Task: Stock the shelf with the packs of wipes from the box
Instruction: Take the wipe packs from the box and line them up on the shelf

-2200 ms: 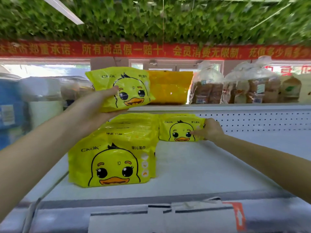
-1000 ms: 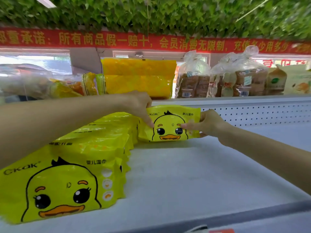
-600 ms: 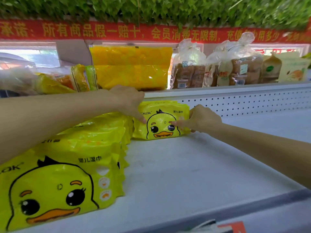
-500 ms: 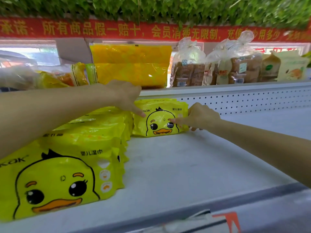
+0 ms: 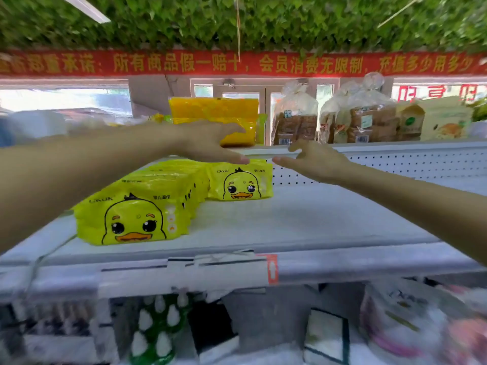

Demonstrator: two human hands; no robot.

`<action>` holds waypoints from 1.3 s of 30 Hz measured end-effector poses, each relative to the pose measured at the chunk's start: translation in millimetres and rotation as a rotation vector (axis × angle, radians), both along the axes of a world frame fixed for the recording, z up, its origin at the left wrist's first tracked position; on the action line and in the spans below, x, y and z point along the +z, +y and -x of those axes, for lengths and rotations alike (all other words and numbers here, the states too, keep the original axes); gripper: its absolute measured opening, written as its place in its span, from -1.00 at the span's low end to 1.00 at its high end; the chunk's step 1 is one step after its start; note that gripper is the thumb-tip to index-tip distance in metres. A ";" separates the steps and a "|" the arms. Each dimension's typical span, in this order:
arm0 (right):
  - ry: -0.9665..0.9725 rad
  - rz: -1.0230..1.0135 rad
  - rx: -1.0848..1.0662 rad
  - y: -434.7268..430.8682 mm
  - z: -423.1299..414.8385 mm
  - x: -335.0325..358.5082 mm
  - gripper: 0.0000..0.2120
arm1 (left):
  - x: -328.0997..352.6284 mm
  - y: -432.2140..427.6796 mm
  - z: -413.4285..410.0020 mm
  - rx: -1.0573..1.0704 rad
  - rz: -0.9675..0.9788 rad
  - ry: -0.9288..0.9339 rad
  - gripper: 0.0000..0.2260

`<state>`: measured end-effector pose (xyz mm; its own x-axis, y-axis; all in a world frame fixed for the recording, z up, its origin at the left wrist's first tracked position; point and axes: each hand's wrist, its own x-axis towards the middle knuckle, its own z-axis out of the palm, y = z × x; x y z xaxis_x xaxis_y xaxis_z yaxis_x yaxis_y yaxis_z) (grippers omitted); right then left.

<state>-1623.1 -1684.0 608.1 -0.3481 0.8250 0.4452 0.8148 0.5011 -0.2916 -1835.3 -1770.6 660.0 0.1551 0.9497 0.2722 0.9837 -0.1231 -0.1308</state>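
Note:
A row of several yellow duck-print packs of wipes (image 5: 137, 214) stands on the white shelf (image 5: 303, 222), running from its front left toward the back. One more pack of wipes (image 5: 241, 183) stands alone at the back, just right of that row. My left hand (image 5: 208, 144) hovers above this pack with straight fingers and holds nothing. My right hand (image 5: 313, 160) floats to the pack's upper right, fingers relaxed, also empty. Neither hand touches a pack. The box is out of view.
A perforated white back panel (image 5: 395, 164) closes the shelf behind. On top stand orange-yellow packages (image 5: 216, 117) and bagged bread (image 5: 361, 119). A price-label strip (image 5: 224, 270) lines the shelf's front edge. The lower shelf holds blurred goods (image 5: 158, 325).
Both hands have let go of the back pack and lifted away above it. The pack stays standing at the back. The camera has pulled back and tilted down, showing the lower shelf.

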 end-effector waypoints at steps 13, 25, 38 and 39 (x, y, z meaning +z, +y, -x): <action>-0.400 -0.147 0.282 -121.7 -162.3 -88.1 -0.05 | -126.1 -111.1 -154.8 -0.018 0.088 -0.228 -0.24; -0.560 0.088 0.376 -150.7 -229.2 -290.1 -0.07 | -363.1 -137.8 -233.7 -0.093 0.365 -0.227 -0.26; -0.528 0.963 0.299 -225.8 -264.9 -632.0 -0.08 | -704.0 -245.4 -230.1 0.312 0.987 -0.707 -0.24; -0.518 1.008 0.287 -231.9 -266.9 -655.7 -0.08 | -722.6 -254.3 -230.7 0.333 1.010 -0.742 -0.26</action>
